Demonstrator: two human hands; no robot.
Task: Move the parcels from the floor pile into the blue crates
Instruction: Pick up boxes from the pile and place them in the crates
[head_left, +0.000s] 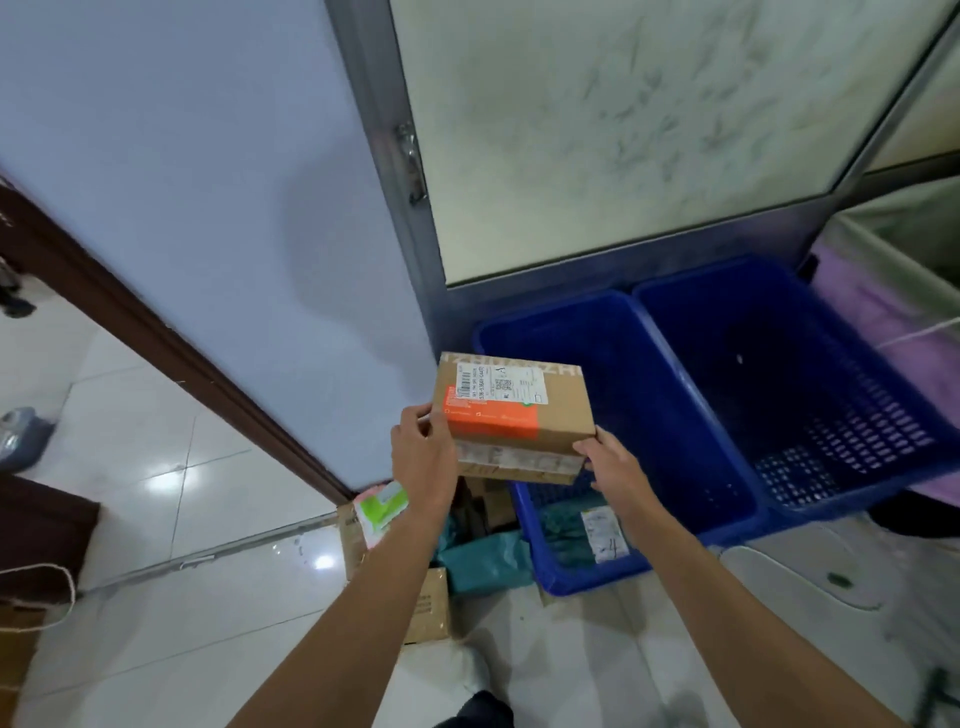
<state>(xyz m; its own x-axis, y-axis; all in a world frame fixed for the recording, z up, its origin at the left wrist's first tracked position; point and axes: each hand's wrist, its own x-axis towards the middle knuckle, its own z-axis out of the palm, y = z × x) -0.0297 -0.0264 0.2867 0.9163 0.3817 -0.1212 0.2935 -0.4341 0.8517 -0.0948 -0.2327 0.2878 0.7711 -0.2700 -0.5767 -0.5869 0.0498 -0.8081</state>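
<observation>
Both hands, left hand (423, 457) and right hand (608, 462), grip two stacked cardboard parcels (514, 415) (top one labelled) above the blue crate (649, 364).

**Hard to see**

Your top box (550, 415) carries a label (500, 383) too small to read and covers most of the parcel (519, 464) beneath. Your left forearm (363, 587) hides part of the floor pile (483, 561); the picture's edge clips the right crate (862, 410).
</observation>
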